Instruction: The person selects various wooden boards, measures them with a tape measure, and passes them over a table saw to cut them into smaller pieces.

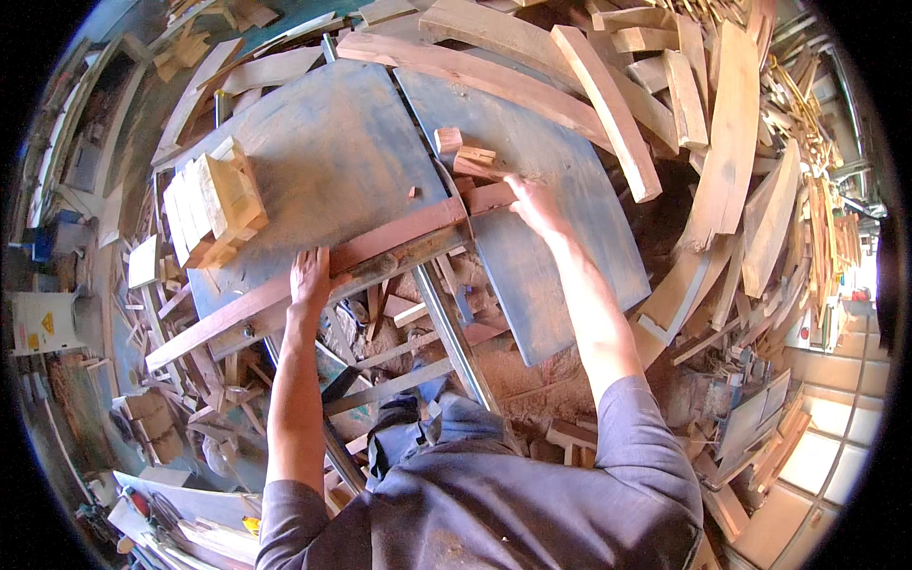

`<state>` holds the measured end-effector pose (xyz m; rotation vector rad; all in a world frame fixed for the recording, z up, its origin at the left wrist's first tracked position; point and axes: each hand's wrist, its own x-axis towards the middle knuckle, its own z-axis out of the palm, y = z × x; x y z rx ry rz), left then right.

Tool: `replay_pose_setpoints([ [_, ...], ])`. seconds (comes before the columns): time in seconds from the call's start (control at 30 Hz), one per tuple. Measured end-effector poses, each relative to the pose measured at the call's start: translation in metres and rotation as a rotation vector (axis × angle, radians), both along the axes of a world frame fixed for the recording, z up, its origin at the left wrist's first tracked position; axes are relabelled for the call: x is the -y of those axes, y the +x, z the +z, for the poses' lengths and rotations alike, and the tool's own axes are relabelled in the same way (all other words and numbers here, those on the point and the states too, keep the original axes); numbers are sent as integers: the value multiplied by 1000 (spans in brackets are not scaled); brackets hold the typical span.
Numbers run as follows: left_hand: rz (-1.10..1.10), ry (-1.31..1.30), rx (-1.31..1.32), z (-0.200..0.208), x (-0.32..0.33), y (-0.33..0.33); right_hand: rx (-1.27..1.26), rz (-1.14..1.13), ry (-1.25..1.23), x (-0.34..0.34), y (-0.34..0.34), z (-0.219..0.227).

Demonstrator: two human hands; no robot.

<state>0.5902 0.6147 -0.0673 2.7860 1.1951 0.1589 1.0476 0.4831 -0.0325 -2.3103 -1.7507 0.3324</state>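
Note:
A long reddish wooden board (pixel 399 234) lies slanting across the front of the blue-grey saw table (pixel 332 123), against a wooden rail (pixel 399 255). My left hand (pixel 310 277) grips the board near its middle, fingers over its top. At the board's right end, past the table's dark slot, lies a short reddish wood piece (pixel 489 198). My right hand (pixel 537 204) has its fingers and thumb on that piece's right end; part of the grip is hidden. Just beyond it are small wood blocks (pixel 475 161), and a tiny offcut (pixel 413 192) rests left of the slot.
A stack of pale wood blocks (pixel 217 204) stands on the table's left side. Long curved timbers (pixel 608 109) are piled along the far and right edges. Below the rail, a metal bar (pixel 454 332) runs toward me above scraps and sawdust.

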Motion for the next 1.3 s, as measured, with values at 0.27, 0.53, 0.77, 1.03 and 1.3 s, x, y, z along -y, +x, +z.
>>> replay_pose_setpoints([
  [0.27,137,-297,-135,29,-3,-5,-953,-719,331,97,51,31],
  [0.53,78,-100,194,-7,27,-15,-938,-953,1110,94,120,90],
  [0.77,99,-168,306,10,38,-17,-678,166,641,-73,-176,228],
  [1.03,842,74,586,34,133,-143,-340,762,196,-48,-334,81],
  [1.3,1213,-222,916,47,261,-197,-145,743,-90,-101,-403,-7],
])
